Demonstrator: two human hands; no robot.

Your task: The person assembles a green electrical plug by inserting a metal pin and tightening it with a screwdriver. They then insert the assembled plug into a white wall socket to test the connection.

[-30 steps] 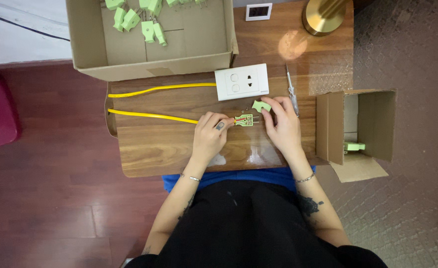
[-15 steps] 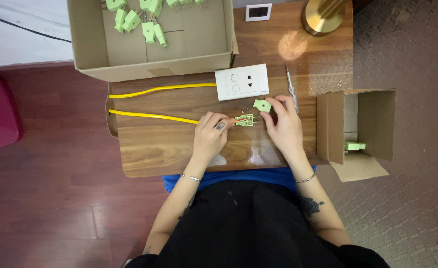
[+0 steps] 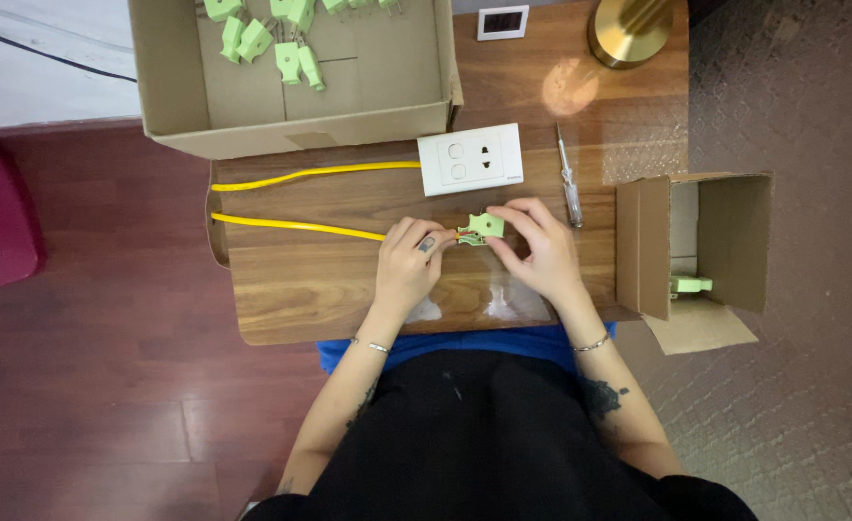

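The left hand (image 3: 408, 262) pinches the end of the yellow cable (image 3: 296, 227) at mid-desk (image 3: 310, 289). The right hand (image 3: 537, 249) grips a green plug cover (image 3: 486, 225) against the cable end, below the white wall socket (image 3: 470, 159) and left of the screwdriver (image 3: 568, 178).

glossy wood table (image 3: 310, 289), plastic plug (image 3: 485, 226)

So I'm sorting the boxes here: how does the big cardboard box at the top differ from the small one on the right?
The big cardboard box lies flat and open upward, while the small cardboard box stands on its side, its flap hanging out. The big cardboard box holds several green plugs; the small cardboard box shows just one green plug. Both are plain brown cardboard.
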